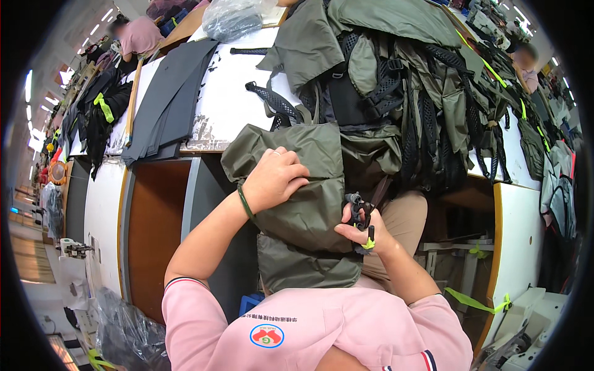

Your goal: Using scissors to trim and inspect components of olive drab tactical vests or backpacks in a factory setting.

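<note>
An olive-green fabric bag hangs over the front edge of the table and down onto my lap. My left hand, with a green bangle at the wrist, lies on its upper part, the fingers curled in on the cloth. At the bag's right side my right hand is closed around a small cluster of black plastic buckles. A bit of yellow-green cord or tape shows at the lower end of the cluster. Part of the fingers is hidden behind the buckles.
Behind the bag, more olive-green bags with black mesh straps are heaped on the white table. Dark grey flat panels lie to the left, beside a wooden stick. Clear plastic sits at the back. Two people work farther off.
</note>
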`<move>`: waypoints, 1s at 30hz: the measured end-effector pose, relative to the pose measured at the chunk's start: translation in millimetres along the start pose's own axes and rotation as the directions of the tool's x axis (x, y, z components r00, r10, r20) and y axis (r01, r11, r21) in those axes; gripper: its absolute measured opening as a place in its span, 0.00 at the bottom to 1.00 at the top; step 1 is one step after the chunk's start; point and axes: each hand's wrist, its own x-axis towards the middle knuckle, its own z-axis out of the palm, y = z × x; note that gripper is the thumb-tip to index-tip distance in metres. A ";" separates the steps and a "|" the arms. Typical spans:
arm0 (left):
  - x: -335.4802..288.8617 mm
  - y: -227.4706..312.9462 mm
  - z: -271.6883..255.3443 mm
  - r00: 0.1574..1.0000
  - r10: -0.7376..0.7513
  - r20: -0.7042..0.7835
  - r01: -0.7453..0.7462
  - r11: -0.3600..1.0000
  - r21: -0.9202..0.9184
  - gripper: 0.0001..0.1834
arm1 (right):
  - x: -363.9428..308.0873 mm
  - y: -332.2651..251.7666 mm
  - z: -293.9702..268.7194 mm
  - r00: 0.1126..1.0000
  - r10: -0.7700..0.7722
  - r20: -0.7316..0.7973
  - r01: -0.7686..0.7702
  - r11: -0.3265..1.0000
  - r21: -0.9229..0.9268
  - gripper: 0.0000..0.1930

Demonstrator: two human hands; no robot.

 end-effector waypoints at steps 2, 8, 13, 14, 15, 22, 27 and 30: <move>-0.6 -8.8 8.2 0.998 0.018 -0.058 -0.023 0.996 -0.084 0.06 | -3.7 -0.3 -0.7 1.000 -0.012 0.006 0.012 1.000 -0.022 0.11; -0.4 5.9 -20.3 0.889 -0.306 0.341 0.433 0.314 -0.845 0.08 | -9.5 16.7 -24.7 0.996 -0.022 -0.090 0.003 0.977 -0.214 0.13; -3.7 22.0 -27.1 0.876 -0.231 0.422 0.472 0.237 -0.849 0.07 | 0.1 -42.4 -40.2 0.913 -0.369 -0.171 0.306 0.900 -0.310 0.11; -3.2 24.0 -26.1 0.874 -0.207 0.440 0.481 0.237 -0.844 0.07 | 1.1 -53.4 -39.0 0.900 -0.407 -0.159 0.340 0.881 -0.329 0.11; -2.8 25.8 -24.4 0.874 -0.204 0.442 0.482 0.232 -0.845 0.07 | 4.8 -63.6 -36.0 0.896 -0.434 -0.094 0.367 0.843 -0.392 0.12; 2.4 46.7 -15.1 0.900 -0.095 0.425 0.432 0.325 -0.841 0.07 | 21.3 -88.3 -2.2 0.975 -0.200 0.098 0.219 0.782 -0.583 0.17; -5.4 48.1 -3.2 0.905 -0.059 0.421 0.413 0.353 -0.839 0.10 | 19.7 -70.6 -2.4 0.992 -0.123 -0.002 0.113 0.920 -0.376 0.12; -6.5 48.2 0.3 0.879 -0.050 0.474 0.471 0.247 -0.847 0.12 | 18.2 -62.8 -3.2 0.993 -0.114 -0.034 0.099 0.953 -0.288 0.10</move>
